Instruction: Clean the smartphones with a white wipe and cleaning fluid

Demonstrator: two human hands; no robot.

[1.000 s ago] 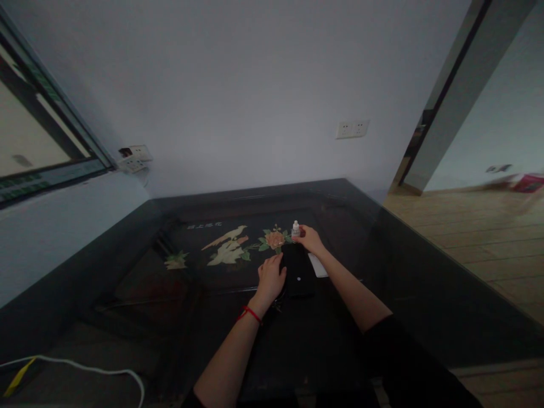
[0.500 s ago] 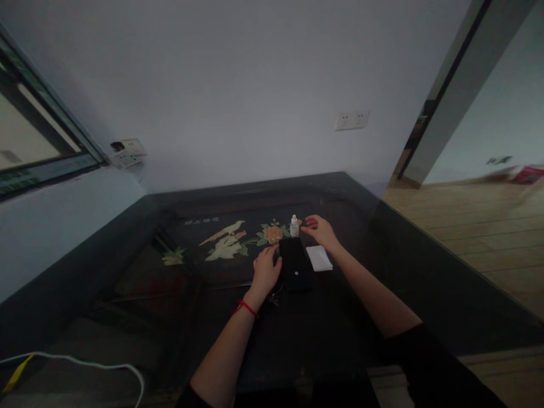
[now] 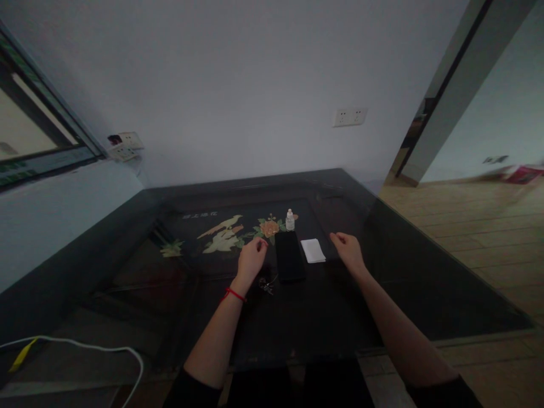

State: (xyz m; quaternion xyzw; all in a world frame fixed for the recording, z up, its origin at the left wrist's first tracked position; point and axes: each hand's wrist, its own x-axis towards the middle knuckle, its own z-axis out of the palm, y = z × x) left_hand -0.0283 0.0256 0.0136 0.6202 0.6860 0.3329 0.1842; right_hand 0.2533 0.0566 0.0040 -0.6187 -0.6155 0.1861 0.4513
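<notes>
A flat black rectangular item (image 3: 290, 258), its kind unclear in the dim light, lies on the dark table. Just left of it, my left hand (image 3: 251, 260) hovers or rests with its fingers curled in; I see nothing in it. A small bunch of keys (image 3: 266, 286) lies near that wrist. Beyond the black item a small white dropper bottle (image 3: 289, 221) stands upright. To the right are folded white papers or cards (image 3: 313, 251). My right hand (image 3: 348, 250) is to the right of these, apart from them, its fingers bent together with nothing visible in them.
The dark glossy table (image 3: 357, 317) bears a bird-and-flower picture (image 3: 223, 241). Its far edge meets a pale wall with sockets (image 3: 351, 117). A white cable (image 3: 85, 343) with a yellow tag runs at the lower left. A window (image 3: 38, 113) is at the left.
My right hand has moved away from the bottle, to the right and nearer me. My left hand has come off the black item, leftward. The white dot on the item no longer shows.
</notes>
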